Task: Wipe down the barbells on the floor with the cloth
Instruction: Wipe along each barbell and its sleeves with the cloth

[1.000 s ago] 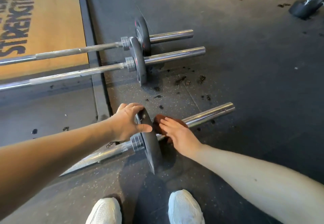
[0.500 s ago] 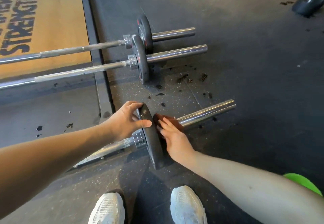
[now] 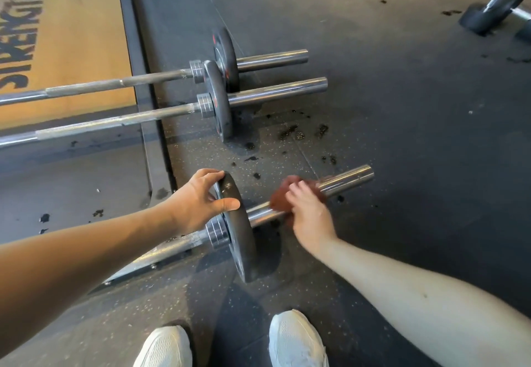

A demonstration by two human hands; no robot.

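The cloth [image 3: 283,198] and the right hand [image 3: 309,214] gripping it are motion-blurred, so the cloth's outline cannot be resolved, and together they hide part of the nearest barbell [image 3: 350,178] sleeve. The left hand [image 3: 198,203] covers the upper rim of the plate [image 3: 244,240]. The farthest barbell [image 3: 115,82], the middle barbell [image 3: 115,121] and the floor lettering [image 3: 21,36] are cut off at the left edge; the left shoe [image 3: 165,348] and right shoe [image 3: 297,341] at the bottom edge
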